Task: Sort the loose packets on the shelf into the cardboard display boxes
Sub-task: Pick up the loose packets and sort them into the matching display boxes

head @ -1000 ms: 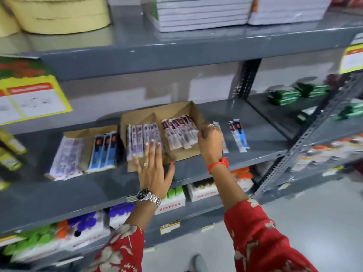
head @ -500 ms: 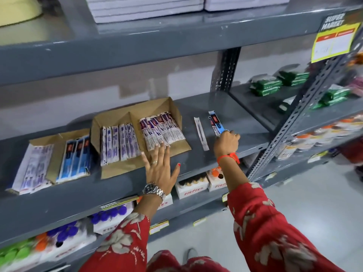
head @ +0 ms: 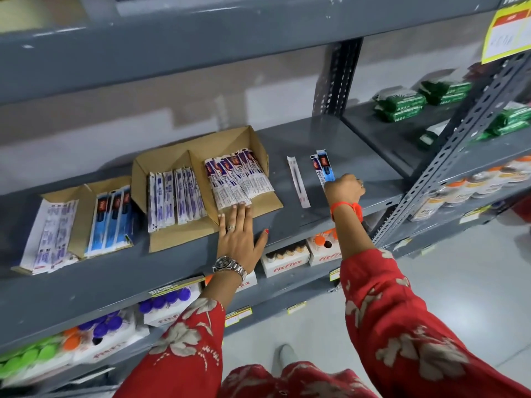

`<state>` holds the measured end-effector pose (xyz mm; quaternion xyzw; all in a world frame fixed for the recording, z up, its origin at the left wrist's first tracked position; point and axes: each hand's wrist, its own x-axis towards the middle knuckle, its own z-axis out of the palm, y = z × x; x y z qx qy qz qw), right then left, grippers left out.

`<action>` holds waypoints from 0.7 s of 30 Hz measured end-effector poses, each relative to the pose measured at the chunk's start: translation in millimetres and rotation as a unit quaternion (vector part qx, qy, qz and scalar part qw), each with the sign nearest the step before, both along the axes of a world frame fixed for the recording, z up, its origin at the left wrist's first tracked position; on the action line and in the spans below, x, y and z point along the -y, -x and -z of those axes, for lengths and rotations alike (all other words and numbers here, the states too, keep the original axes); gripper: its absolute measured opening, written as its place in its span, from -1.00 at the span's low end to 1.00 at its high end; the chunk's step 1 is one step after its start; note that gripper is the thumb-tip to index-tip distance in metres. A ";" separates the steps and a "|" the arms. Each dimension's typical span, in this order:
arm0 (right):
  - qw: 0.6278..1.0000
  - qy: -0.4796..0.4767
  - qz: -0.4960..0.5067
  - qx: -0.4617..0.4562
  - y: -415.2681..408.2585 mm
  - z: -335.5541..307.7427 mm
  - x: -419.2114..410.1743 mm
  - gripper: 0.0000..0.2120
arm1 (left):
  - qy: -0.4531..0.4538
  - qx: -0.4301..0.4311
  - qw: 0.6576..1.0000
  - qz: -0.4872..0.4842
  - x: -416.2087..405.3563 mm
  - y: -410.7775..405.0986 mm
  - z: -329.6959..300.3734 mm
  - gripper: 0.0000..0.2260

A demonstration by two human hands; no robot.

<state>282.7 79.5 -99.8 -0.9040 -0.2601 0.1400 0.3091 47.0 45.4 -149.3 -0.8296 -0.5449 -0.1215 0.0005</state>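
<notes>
Packets are lying loose on the grey metal shelf [head: 330, 133] to the right of the cardboard display boxes: a blue packet [head: 327, 165] overlapping a second packet beside it, and a white packet [head: 298, 180] a little to their left, well apart from the nearest box. The right hand [head: 343, 189] is resting at the near end of the blue packet, fingers curled under and hidden behind the knuckles, so whether they are gripping it cannot be told; an orange band is circling that wrist. The left hand [head: 240, 234] is lying flat with fingers extended and close together, thumb spread aside, its fingertips touching the near ends of the white-and-purple packets in the right compartment of the larger display box [head: 178, 156]. That box's left compartment is holding paler packets in a row. A smaller display box [head: 83, 196] is sitting further left, carrying white packets in one half and blue ones in the other. Both sleeves are showing a red floral print, and a metal watch is sitting on the left wrist. Below, a lower shelf is carrying white cartons [head: 284, 262] topped with coloured caps, and green packs [head: 399, 103] are lying on the neighbouring rack to the right. A yellow sign [head: 505, 33] is hanging at upper right, and pale floor is showing beneath.
</notes>
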 end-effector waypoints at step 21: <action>0.824 -0.264 -0.165 -0.474 111.8 -38.3 41.8 -0.79 | -0.062 0.472 0.878 -0.045 12.0 24.2 -59.4 -0.59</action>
